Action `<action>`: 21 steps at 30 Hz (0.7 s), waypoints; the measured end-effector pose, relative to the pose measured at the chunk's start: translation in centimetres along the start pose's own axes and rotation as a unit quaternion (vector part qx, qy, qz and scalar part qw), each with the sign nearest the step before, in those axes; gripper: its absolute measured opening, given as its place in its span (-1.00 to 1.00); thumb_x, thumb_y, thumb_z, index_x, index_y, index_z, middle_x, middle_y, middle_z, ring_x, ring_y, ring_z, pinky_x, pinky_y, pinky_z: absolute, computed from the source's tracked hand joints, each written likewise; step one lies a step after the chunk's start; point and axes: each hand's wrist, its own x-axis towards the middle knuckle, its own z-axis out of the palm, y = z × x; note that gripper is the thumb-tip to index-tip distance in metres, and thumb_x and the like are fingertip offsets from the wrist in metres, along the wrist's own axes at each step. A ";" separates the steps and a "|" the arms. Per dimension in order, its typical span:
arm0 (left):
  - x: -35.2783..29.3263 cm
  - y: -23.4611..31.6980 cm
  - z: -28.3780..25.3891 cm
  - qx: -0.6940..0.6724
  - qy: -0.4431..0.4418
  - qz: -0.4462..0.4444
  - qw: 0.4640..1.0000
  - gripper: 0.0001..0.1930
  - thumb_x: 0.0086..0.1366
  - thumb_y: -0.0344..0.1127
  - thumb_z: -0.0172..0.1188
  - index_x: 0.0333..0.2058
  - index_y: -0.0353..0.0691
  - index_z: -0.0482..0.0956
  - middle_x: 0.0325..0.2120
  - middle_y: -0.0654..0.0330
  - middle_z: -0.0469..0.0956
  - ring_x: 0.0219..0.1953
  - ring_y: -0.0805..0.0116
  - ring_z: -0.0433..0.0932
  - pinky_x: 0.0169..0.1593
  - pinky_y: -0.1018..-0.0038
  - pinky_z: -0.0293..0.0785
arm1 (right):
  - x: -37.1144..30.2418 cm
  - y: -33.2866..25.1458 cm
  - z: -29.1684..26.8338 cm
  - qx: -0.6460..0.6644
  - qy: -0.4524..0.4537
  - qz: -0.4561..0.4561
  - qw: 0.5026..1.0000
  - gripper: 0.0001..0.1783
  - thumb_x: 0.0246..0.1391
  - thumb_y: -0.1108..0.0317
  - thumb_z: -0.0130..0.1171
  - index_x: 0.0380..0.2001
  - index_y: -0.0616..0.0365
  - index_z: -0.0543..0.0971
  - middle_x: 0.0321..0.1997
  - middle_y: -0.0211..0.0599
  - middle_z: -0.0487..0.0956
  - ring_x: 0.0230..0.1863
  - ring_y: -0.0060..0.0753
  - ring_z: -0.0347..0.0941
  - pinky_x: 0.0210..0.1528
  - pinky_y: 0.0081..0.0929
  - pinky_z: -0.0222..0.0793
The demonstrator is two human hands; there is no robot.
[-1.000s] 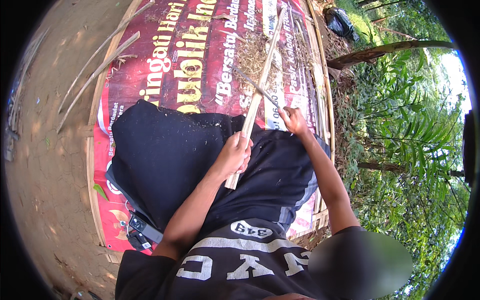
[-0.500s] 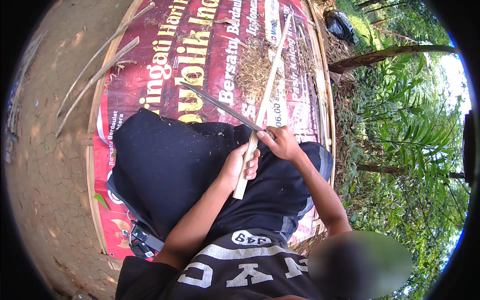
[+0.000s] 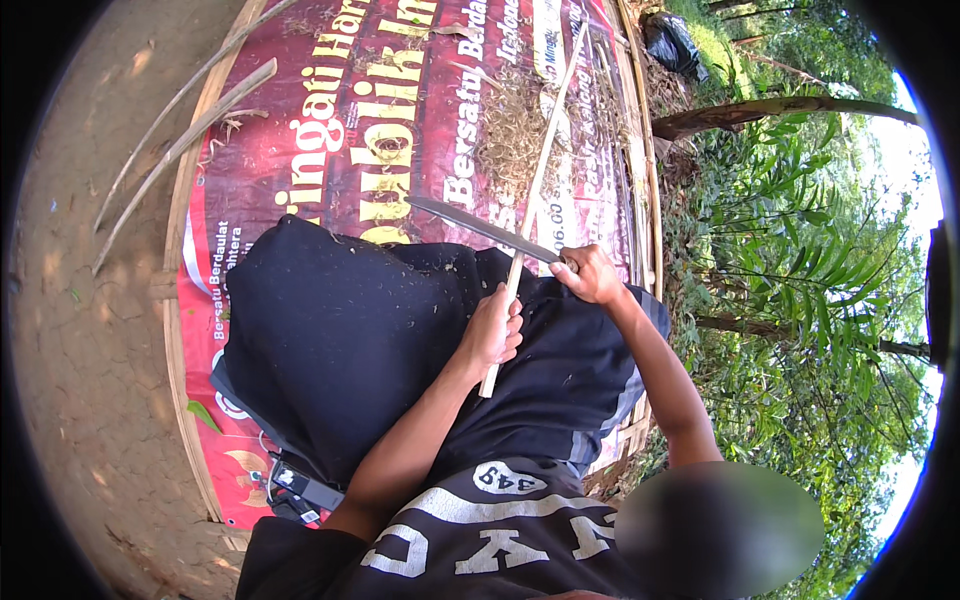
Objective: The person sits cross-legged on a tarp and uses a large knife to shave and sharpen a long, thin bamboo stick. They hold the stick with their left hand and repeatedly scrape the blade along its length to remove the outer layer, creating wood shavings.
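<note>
Head camera, and here's the left hand (image 3: 492, 330) wrapped tight round a pale wooden strip (image 3: 541, 170), a short butt end poking out below the fist! Right hand (image 3: 592, 275) is clenched on the handle of a long knife (image 3: 485, 230), its blade pointing left and crossing the strip just beyond the left fist; whether the edge bites in, I cannot tell. That strip slants from above the dark trousers (image 3: 330, 320) toward the far right corner of the low platform (image 3: 640, 130), which wears a red printed banner (image 3: 270, 170). Look beside the strip: a heap of curly shavings (image 3: 508, 135), nearer the right edge than the left. Two long sticks (image 3: 185, 142) jut across the left edge, a green leaf (image 3: 203, 415) lies near that same edge, and a small electronic device (image 3: 305, 485) sits by the near left corner. Off the right edge, a black plastic bag (image 3: 675, 45) slumps on the ground.
</note>
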 end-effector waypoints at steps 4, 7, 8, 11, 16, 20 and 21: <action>-0.4 1.0 -0.5 -0.027 -0.020 -0.006 0.999 -0.55 0.51 0.15 -0.26 -0.41 -0.05 0.26 -0.77 0.48 0.05 -0.84 0.66 -0.03 -0.79 0.64 -0.07 | -0.3 -4.3 -1.1 -0.031 -0.029 0.062 0.997 -0.37 0.19 -0.25 0.07 -0.46 0.19 0.62 -0.65 0.04 0.51 -0.50 0.20 0.51 -0.39 -0.02 0.41; -0.2 -0.1 0.4 -0.026 -0.018 -0.005 0.999 -0.55 0.51 0.16 -0.26 -0.42 -0.05 0.26 -0.77 0.49 0.06 -0.84 0.67 -0.03 -0.80 0.64 -0.07 | -1.0 -6.7 -1.6 -0.028 -0.071 0.028 0.997 -0.35 0.20 -0.28 0.05 -0.47 0.17 0.60 -0.67 0.01 0.49 -0.50 0.16 0.52 -0.38 -0.03 0.43; -0.3 -0.1 0.4 -0.021 -0.014 -0.011 1.000 -0.55 0.51 0.16 -0.26 -0.42 -0.05 0.26 -0.77 0.49 0.06 -0.84 0.66 -0.03 -0.80 0.63 -0.07 | -1.1 -7.2 -1.9 -0.047 -0.071 0.013 0.996 -0.35 0.19 -0.28 0.06 -0.49 0.18 0.59 -0.68 0.00 0.49 -0.52 0.16 0.51 -0.40 -0.04 0.43; -0.6 -0.3 0.1 -0.010 0.005 -0.018 1.000 -0.54 0.51 0.16 -0.27 -0.44 -0.04 0.26 -0.77 0.49 0.05 -0.84 0.66 -0.03 -0.80 0.63 -0.08 | 0.2 -0.2 -1.8 -0.012 -0.040 0.020 0.999 -0.39 0.22 -0.19 0.06 -0.52 0.22 0.57 -0.66 0.07 0.48 -0.54 0.20 0.48 -0.42 -0.07 0.41; 0.0 1.0 -0.7 0.008 0.000 -0.017 1.000 -0.53 0.51 0.17 -0.29 -0.45 -0.04 0.24 -0.77 0.48 0.05 -0.84 0.66 -0.04 -0.80 0.62 -0.09 | 0.4 -2.7 -1.3 -0.021 -0.024 0.098 0.995 -0.38 0.24 -0.16 0.06 -0.51 0.27 0.58 -0.62 0.12 0.48 -0.48 0.25 0.48 -0.36 -0.02 0.39; -0.1 -0.3 0.7 0.011 0.009 -0.019 1.000 -0.52 0.52 0.17 -0.30 -0.47 -0.04 0.23 -0.77 0.48 0.05 -0.84 0.65 -0.04 -0.79 0.62 -0.09 | -0.4 -6.5 -1.5 -0.029 -0.054 -0.013 0.998 -0.39 0.23 -0.19 0.07 -0.50 0.22 0.58 -0.67 0.02 0.48 -0.55 0.18 0.48 -0.41 -0.05 0.41; -0.3 -0.4 0.5 0.014 0.008 -0.022 1.000 -0.52 0.52 0.17 -0.30 -0.47 -0.04 0.23 -0.77 0.48 0.05 -0.84 0.65 -0.04 -0.79 0.62 -0.09 | -0.3 -5.1 -1.5 -0.035 -0.036 -0.026 0.998 -0.40 0.24 -0.18 0.07 -0.50 0.21 0.58 -0.67 0.01 0.49 -0.55 0.17 0.48 -0.43 -0.06 0.40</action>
